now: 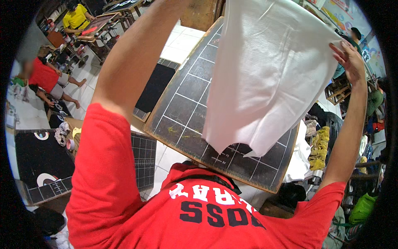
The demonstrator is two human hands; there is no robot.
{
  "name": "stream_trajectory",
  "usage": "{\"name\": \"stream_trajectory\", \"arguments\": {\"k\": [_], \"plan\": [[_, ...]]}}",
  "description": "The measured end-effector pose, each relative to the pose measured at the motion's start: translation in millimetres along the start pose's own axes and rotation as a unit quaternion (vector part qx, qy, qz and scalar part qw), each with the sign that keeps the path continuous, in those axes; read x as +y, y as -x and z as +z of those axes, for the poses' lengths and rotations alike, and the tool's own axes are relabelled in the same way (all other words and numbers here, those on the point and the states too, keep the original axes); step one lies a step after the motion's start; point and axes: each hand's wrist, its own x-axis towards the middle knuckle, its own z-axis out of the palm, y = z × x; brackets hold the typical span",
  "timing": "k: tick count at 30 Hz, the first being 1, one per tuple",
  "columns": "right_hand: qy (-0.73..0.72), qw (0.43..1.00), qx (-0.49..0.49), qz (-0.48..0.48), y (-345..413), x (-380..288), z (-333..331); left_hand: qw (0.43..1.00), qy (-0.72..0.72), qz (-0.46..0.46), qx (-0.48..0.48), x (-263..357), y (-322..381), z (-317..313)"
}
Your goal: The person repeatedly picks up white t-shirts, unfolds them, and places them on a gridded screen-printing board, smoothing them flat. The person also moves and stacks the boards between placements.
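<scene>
A white fabric piece [264, 68] hangs over a dark board with white grid lines [183, 109] and a wooden edge. Its lower end has a curved notch and loose points, and the grid shows through the notch. At the cloth's right edge, my right hand [349, 59] grips it between thumb and fingers. My left arm reaches up past the top of the picture, so that hand is out of view. The fabric's upper end is also cut off there.
A black printed cloth [40, 155] lies on another gridded board [144, 158] at left. One person in red [43, 74] sits on the floor; another in yellow [74, 18] works at a framed screen [99, 26]. Folded yellow cloth [319, 147] and other textiles are piled at right.
</scene>
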Motion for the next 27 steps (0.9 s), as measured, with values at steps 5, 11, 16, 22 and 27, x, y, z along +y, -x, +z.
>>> {"name": "stream_trajectory", "arguments": {"k": [5, 11, 16, 22, 27], "plan": [[-0.100, 0.975, 0.140, -0.139, -76, 8, 25, 0.987, 0.096, 0.119, 0.057, -52, -114, 32], [-0.192, 0.941, 0.105, -0.260, -106, 7, 16, 0.894, 0.337, 0.294, 0.028, -59, -181, 34], [-0.241, 0.954, 0.100, -0.145, -111, 111, 33, 0.953, 0.155, 0.228, 0.126, -133, -145, 67], [-0.229, 0.971, 0.060, 0.020, -80, 249, 64, 0.993, 0.069, 0.088, 0.040, -272, -92, 104], [-0.067, 0.984, 0.043, 0.161, -32, 311, 67, 0.990, -0.066, 0.114, 0.056, -337, -36, 118]]}}
